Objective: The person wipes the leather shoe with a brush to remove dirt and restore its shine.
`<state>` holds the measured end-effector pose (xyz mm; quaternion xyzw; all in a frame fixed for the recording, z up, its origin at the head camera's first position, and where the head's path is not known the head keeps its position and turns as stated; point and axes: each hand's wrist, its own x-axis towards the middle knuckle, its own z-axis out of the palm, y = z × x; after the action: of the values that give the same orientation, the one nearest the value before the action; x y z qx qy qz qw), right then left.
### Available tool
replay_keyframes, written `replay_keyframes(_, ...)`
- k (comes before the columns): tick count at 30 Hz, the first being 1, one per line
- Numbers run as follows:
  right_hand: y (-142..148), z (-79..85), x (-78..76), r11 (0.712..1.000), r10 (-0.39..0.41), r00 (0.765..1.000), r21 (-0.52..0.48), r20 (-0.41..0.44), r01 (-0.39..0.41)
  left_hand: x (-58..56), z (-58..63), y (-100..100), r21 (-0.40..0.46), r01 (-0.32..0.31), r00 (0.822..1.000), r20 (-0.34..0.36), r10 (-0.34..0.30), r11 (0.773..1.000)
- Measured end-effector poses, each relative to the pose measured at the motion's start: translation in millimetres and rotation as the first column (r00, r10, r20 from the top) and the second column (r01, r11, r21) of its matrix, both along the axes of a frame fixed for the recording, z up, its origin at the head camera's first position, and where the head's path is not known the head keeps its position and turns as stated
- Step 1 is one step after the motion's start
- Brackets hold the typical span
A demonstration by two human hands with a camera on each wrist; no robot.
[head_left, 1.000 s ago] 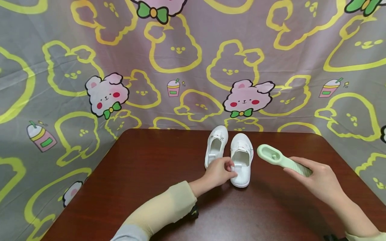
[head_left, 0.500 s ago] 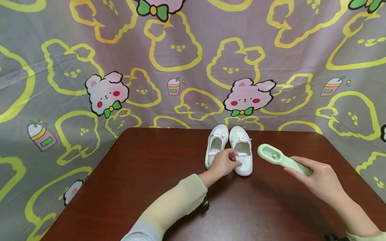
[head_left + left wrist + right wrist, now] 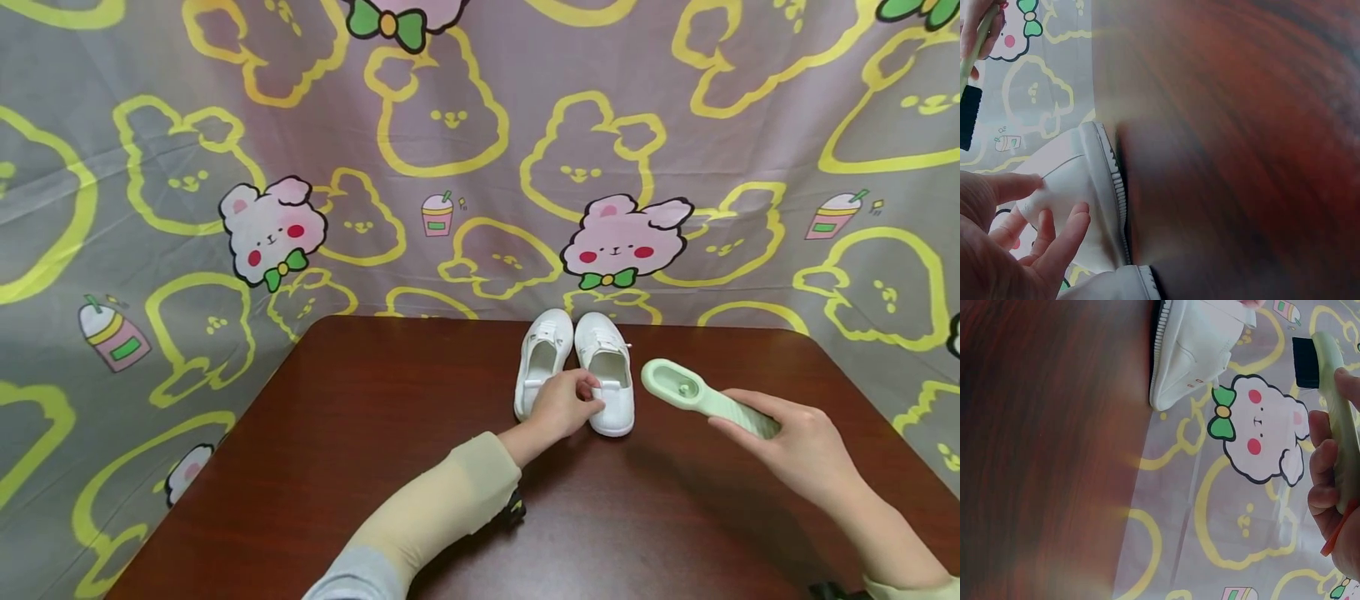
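Note:
Two white lace-up shoes stand side by side at the far side of the table, toes pointing away. My left hand [image 3: 558,408] pinches the heel of the right-hand shoe [image 3: 617,410] between thumb and index finger; the left wrist view shows its other fingers spread beside the heel [image 3: 1075,200]. The left-hand shoe [image 3: 552,323] is partly covered by that hand. In my right hand [image 3: 806,437] is a light green brush [image 3: 705,400], gripped by its handle and raised to the right of the shoes. Its black bristles [image 3: 1305,362] face down, hidden in the head view.
The dark brown wooden table [image 3: 390,400] has rounded far corners. A grey-pink cloth [image 3: 480,192] with yellow outlines and rabbit faces hangs around its back and sides, close behind the shoe toes.
My left hand has moved the right-hand shoe forward until it is about level with the other one; since half a second ago it has hardly moved. My right hand keeps the brush in place.

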<state>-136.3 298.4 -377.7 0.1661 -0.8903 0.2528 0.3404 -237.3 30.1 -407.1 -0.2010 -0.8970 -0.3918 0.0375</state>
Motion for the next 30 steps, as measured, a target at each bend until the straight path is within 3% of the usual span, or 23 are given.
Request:
replay_keyframes(4,-0.2,0.4,-0.8,1.0,-0.013,1.0,0.028,0.01,0.013,0.8,2.8,-1.3,-0.014,0.026,1.0,-0.003,-0.026,1.0)
replay_keyframes(10,-1.1,1.8,-1.7,0.998,-0.029,0.999,0.055,0.041,0.027,4.6,8.6,-9.7,0.017,0.127,0.992,0.005,-0.127,0.992)
replay_keyframes(12,-1.2,2.9,-1.9,0.998,-0.033,0.998,0.056,0.059,0.03,6.5,10.8,-15.0,0.048,0.162,0.986,0.017,-0.163,0.986)
replay_keyframes(17,-0.1,6.7,-2.2,0.998,-0.042,0.992,0.052,0.115,0.036,12.0,16.1,-33.3,0.189,0.218,0.962,0.124,-0.243,0.958)
replay_keyframes(23,0.1,9.3,-1.9,0.998,-0.046,0.98,0.051,0.194,0.036,20.4,27.5,-63.9,0.314,0.214,0.937,0.2,-0.285,0.925)
replay_keyframes(27,-2.0,10.0,-0.8,0.999,-0.018,0.962,0.051,0.272,0.004,25.6,31.6,-88.4,0.368,0.208,0.939,0.183,-0.29,0.906)
replay_keyframes(30,-3.4,9.7,-0.4,0.998,0.015,0.936,0.05,0.351,-0.035,30.9,33.7,-108.4,0.389,0.2,0.947,0.16,-0.28,0.899)
